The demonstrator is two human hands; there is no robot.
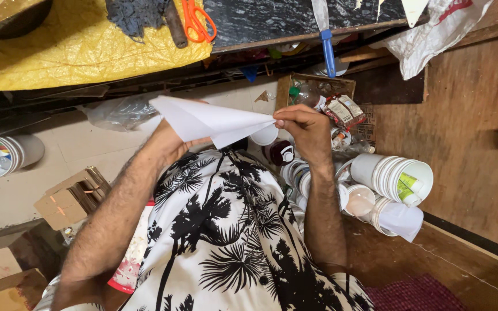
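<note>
A folded white paper [208,120], pointed like a dart, is held out in front of my patterned shirt. My right hand [304,129] pinches its narrow tip with thumb and fingers. My left hand [168,141] grips the wide end from behind and is mostly hidden by the sheet. Both forearms reach up from the bottom of the head view.
Orange scissors [196,22] and a blue-handled tool [327,43] lie on a table edge above, beside a yellow sheet [59,46]. Stacks of white plastic cups [396,178] lie on the floor to the right, a cardboard box [70,198] to the left.
</note>
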